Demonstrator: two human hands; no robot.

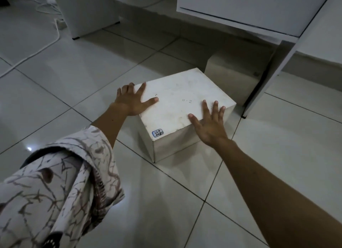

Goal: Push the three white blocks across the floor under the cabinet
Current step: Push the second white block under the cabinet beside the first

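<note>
both hands, left hand (132,99) and right hand (210,123), spread flat on a scuffed white block (177,107) (boxy, matte)

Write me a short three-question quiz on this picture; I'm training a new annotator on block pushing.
1. True or false: both hands lie flat on top of the near white block.
2. Where is the second block? A) under the cabinet B) on the near block
3. Which corner of the near block bears the blue sticker?

Key: 1 true: left hand, right hand. 2 A. 3 the nearest top corner.
</note>
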